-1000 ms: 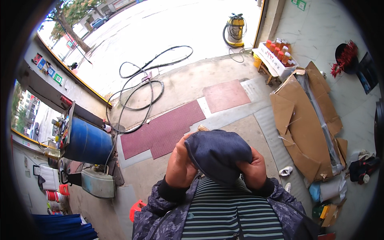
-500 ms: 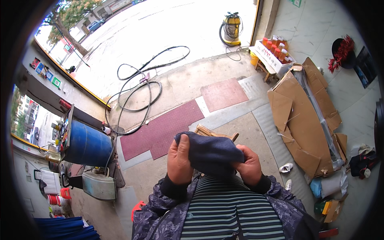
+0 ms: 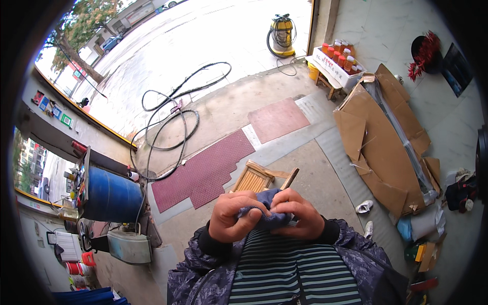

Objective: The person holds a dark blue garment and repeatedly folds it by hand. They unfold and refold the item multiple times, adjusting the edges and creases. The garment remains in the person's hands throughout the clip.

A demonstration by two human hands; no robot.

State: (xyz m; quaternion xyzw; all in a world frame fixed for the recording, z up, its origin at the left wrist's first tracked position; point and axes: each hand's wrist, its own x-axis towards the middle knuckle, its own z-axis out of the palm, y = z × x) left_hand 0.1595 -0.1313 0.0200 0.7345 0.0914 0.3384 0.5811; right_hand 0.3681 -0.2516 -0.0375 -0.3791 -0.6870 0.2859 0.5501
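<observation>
A dark blue cloth is bunched up in front of my striped top, between my two hands. My left hand is closed on its left side, thumb and fingers pressing into the fabric. On the other side, my right hand pinches the cloth with its fingers curled. Much of the cloth is covered by my fingers, and I cannot tell whether anything is wrapped in it. Just beyond my hands stands a low slatted wooden chair, partly hidden by them.
Red mats lie ahead on the floor, with a coiled black hose beyond. A blue barrel stands left. On the right are flattened cardboard, white shoes and a white box of bottles. A yellow vacuum cleaner stands outside.
The cloth was stretched between my hands and is now gathered into a small bundle. My hands have come closer together, and more of the wooden chair shows.
</observation>
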